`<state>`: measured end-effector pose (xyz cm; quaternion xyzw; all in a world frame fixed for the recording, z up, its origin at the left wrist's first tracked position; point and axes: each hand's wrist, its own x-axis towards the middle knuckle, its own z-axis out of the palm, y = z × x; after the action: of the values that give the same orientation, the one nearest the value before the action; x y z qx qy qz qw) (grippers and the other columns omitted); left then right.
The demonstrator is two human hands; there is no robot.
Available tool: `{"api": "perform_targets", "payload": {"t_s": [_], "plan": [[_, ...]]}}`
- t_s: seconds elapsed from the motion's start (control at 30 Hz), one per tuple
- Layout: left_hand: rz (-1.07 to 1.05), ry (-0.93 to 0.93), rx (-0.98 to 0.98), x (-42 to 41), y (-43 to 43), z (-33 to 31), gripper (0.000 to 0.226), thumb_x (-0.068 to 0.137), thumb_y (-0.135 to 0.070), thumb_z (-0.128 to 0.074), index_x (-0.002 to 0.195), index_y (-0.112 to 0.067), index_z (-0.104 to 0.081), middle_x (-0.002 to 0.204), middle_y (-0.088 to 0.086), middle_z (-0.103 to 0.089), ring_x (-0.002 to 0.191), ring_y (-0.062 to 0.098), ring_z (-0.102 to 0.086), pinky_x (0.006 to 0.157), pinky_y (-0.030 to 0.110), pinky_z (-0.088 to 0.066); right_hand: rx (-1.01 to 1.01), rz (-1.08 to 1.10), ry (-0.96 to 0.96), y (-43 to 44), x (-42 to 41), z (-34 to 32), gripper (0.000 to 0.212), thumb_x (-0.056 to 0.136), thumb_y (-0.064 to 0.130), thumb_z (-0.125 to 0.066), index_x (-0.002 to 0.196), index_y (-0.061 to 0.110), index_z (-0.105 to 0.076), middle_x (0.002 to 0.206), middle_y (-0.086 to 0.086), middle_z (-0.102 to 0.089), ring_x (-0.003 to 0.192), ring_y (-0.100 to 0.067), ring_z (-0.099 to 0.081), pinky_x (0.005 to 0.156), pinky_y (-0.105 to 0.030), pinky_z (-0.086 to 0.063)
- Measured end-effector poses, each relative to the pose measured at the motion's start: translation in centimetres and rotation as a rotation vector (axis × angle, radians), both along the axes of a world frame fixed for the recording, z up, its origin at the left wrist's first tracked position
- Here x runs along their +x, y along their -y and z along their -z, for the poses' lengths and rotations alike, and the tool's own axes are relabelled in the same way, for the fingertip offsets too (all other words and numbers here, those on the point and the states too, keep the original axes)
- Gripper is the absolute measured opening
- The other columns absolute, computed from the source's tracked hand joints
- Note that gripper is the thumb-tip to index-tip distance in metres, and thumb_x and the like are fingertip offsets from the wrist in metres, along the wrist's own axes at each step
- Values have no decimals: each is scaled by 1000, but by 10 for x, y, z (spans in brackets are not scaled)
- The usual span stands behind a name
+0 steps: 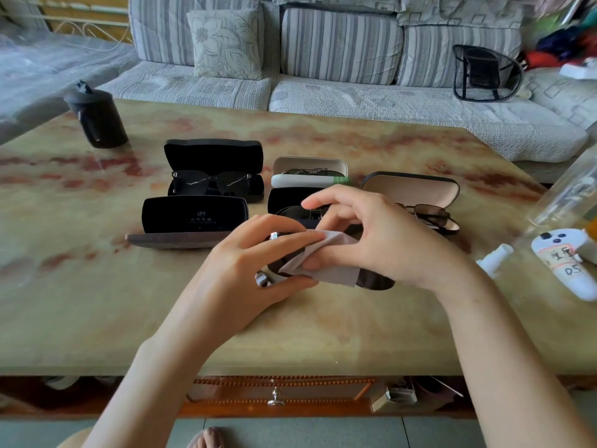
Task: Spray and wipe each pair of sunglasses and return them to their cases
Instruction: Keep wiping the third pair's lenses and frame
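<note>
Above the table's front half, my left hand grips a pair of dark sunglasses by their left side. My right hand pinches a grey cloth against the left lens. An empty black case lies open to the left. Behind it an open black case holds black sunglasses. A white case, a black case behind my hands and a beige-lined case with brown glasses stand open too. A white spray bottle lies at the right.
A dark bottle stands at the table's back left. A white controller and a clear bottle sit at the right edge. A striped sofa runs behind the marbled table.
</note>
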<state>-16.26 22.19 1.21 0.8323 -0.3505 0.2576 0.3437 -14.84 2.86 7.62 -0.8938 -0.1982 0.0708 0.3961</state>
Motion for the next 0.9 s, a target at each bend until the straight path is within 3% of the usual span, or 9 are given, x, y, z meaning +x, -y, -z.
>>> {"api": "perform_targets", "payload": {"t_s": [0.1, 0.23, 0.33, 0.5, 0.63, 0.77, 0.87, 0.9], "plan": [[-32, 3, -7, 1, -1, -1, 45, 80, -35, -71, 121, -15, -67, 112, -1, -63, 101, 15, -61, 86, 30, -50, -16, 39, 24, 10, -2, -3, 45, 65, 42, -82, 104, 30, -64, 86, 13, -71, 89, -9, -65, 81, -20, -45], [-55, -3, -26, 2, -1, -1, 44, 79, -38, -70, 117, -16, -66, 111, -8, -60, 99, 12, -59, 86, 26, -49, -14, 22, 19, 17, -4, -3, 15, 76, 36, -77, 78, 23, -70, 73, 1, -72, 69, -19, -64, 65, -31, -46], [-47, -13, -31, 1, -1, 0, 41, 80, -35, -68, 117, -19, -64, 112, -10, -59, 98, 14, -60, 84, 26, -49, 3, -44, -36, 14, -5, 0, 13, 80, 30, -75, 77, 19, -69, 70, -7, -68, 60, -15, -53, 61, -33, -43], [-43, -22, -27, 0, -1, -1, 42, 78, -33, -67, 118, -20, -60, 114, -11, -57, 101, 16, -60, 84, 29, -49, 51, -82, -61, 15, -2, 3, 12, 79, 26, -77, 80, 18, -70, 77, -10, -69, 66, -17, -53, 64, -33, -43], [-86, -5, -40, 0, 0, -4, 45, 72, -18, -74, 115, -15, -63, 113, -9, -58, 100, 14, -58, 87, 18, -45, 55, -55, -2, 18, 0, 6, 19, 76, 40, -77, 78, 24, -67, 75, -7, -68, 66, -27, -54, 64, -33, -40], [-90, -27, -39, -2, 0, -5, 44, 72, -19, -69, 116, -19, -61, 113, -11, -55, 102, 9, -55, 88, 13, -43, 76, -81, 31, 20, -1, 6, 18, 81, 30, -75, 74, 17, -66, 70, -10, -60, 61, -22, -50, 60, -30, -37], [-68, -76, -24, 1, -2, -5, 50, 70, -19, -81, 117, -15, -63, 124, -3, -55, 116, 7, -52, 96, 12, -39, 105, -88, 37, 19, -2, 8, 16, 82, 24, -75, 77, 11, -67, 71, -12, -61, 61, -13, -49, 59, -26, -37], [-47, -102, -10, 0, -2, -6, 54, 70, -27, -82, 119, -15, -62, 131, 0, -52, 123, 6, -49, 100, 12, -37, 117, -86, 33, 18, -2, 8, 15, 82, 22, -75, 78, 9, -67, 70, -11, -61, 62, -10, -50, 59, -24, -38]]}}
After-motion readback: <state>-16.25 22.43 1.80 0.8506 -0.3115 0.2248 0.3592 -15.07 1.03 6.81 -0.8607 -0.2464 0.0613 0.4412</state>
